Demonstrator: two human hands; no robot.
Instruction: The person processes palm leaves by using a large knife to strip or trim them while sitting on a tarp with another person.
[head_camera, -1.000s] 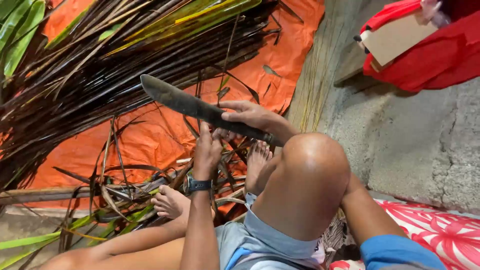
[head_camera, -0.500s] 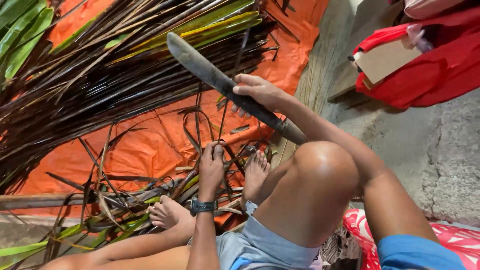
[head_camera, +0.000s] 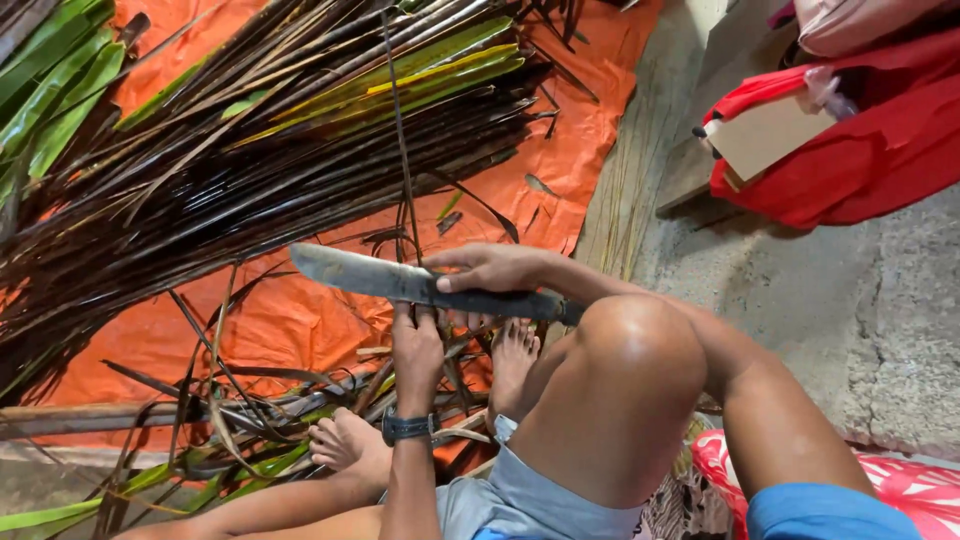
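Note:
My right hand (head_camera: 492, 270) grips the dark handle of a long machete (head_camera: 352, 274), its worn blade lying almost level and pointing left. Just under the blade, my left hand (head_camera: 416, 345), with a dark watch on the wrist, pinches a thin dark leaf rib (head_camera: 398, 140) that rises straight up across the pile and touches the blade. My bent right knee (head_camera: 640, 350) is beside the handle. Both bare feet (head_camera: 345, 445) rest among scraps on the orange tarp (head_camera: 290, 325).
A big heap of dark and green palm fronds (head_camera: 250, 130) covers the tarp's upper half. Loose strips and stalks (head_camera: 230, 420) lie near my feet. A red bag with a cardboard box (head_camera: 830, 140) sits on the concrete at upper right. A bundle of thin pale ribs (head_camera: 625, 200) lies along the tarp's edge.
The machete has swung down from a raised, tilted pose to nearly level, close above my left hand. My left hand now holds a thin rib upright against the blade.

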